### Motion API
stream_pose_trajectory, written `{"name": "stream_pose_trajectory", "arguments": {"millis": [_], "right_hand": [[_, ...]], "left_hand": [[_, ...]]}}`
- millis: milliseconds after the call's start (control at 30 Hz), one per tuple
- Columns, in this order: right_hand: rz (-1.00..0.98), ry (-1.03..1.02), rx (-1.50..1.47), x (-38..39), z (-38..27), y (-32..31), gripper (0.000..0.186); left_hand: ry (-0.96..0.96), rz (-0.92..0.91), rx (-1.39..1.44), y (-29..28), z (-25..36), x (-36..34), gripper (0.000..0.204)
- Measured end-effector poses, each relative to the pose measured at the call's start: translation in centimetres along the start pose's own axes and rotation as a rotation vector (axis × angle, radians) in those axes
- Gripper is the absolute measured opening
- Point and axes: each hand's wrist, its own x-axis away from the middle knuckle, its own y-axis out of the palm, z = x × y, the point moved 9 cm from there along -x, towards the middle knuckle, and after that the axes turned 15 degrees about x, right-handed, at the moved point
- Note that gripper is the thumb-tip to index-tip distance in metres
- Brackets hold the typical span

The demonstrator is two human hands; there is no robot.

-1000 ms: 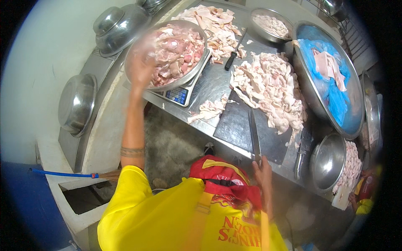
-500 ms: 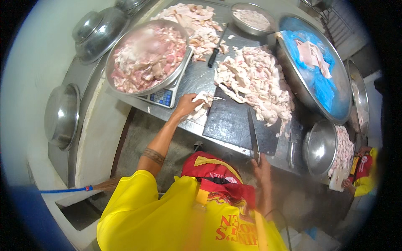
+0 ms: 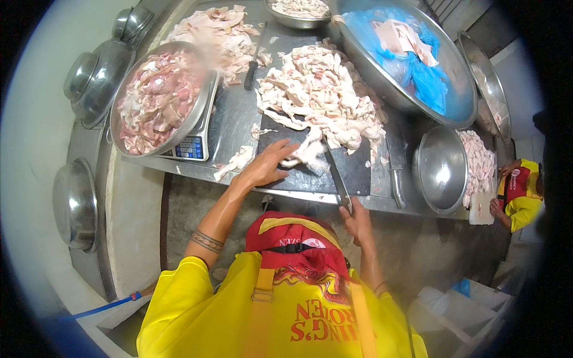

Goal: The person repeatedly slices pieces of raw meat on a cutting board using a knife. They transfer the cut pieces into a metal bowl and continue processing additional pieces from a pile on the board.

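My right hand (image 3: 358, 218) is closed round the handle of a long knife (image 3: 338, 176), whose blade points away over the black cutting board (image 3: 286, 179). A pale, fatty strip of meat (image 3: 309, 152), slightly blurred, lies on the board beside the blade. Just left of that strip, my left hand (image 3: 268, 164) has its fingers apart, the tips close to the strip's edge; whether they touch it I cannot tell. Beyond is a large heap of pale meat strips (image 3: 325, 89). Another pale piece (image 3: 236, 162) rests on the steel table left of the board.
A bowl of pinkish meat (image 3: 158, 101) sits on a scale (image 3: 192, 148) at left. A second knife (image 3: 252, 71) lies near flat skin pieces (image 3: 209, 36). A large basin (image 3: 382, 89) holds blue plastic. At right are a steel bowl (image 3: 441, 170) and a co-worker (image 3: 519, 194).
My left hand has moved right, from the pale piece at the table's edge to the board, and its fingers have opened. A strip now lies by the blade. The whole view has shifted.
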Motion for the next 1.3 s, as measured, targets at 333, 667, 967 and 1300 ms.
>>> {"name": "stream_pose_trajectory", "arguments": {"millis": [333, 667, 967, 1300], "right_hand": [[-0.032, -0.082, -0.082, -0.1, -0.4, -1.3, 0.037], [0.040, -0.008, 0.047, -1.5, 2.5, -1.2, 0.042], [-0.114, -0.155, -0.007, -0.8, -1.8, -1.2, 0.044], [-0.096, -0.310, 0.484, 2.1, -8.1, 3.7, 0.025]], "left_hand": [[-0.223, 0.288, -0.302, 4.8, -5.7, 0.3, 0.033], [-0.441, 0.341, -0.241, 1.6, -6.5, 4.0, 0.021], [-0.299, 0.181, -0.352, 5.2, -4.3, 1.6, 0.044], [-0.327, 0.158, -0.525, 7.8, -6.5, 2.2, 0.018]]}}
